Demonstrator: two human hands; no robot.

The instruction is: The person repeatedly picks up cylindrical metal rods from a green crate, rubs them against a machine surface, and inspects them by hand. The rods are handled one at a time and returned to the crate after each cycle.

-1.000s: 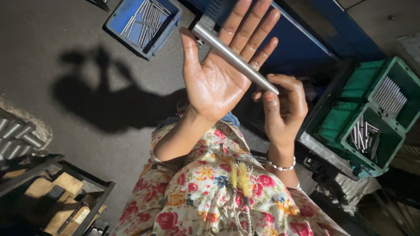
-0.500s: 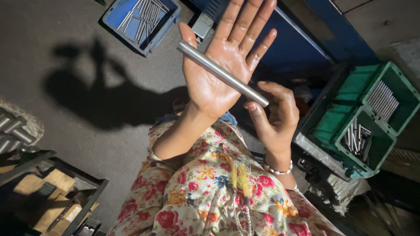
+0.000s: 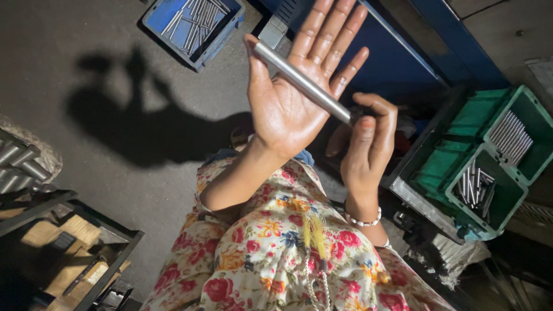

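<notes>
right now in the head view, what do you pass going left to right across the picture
stacked metal bars at the left edge → blue tray of rods → open left hand with the metal rod across its palm → right hand pinching the rod's end → green crates of rods

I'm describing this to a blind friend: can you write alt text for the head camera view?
A metal rod lies across the open left hand, its lower end pinched by the right hand. On the dark floor sit a blue tray and green bins holding more rods.
</notes>
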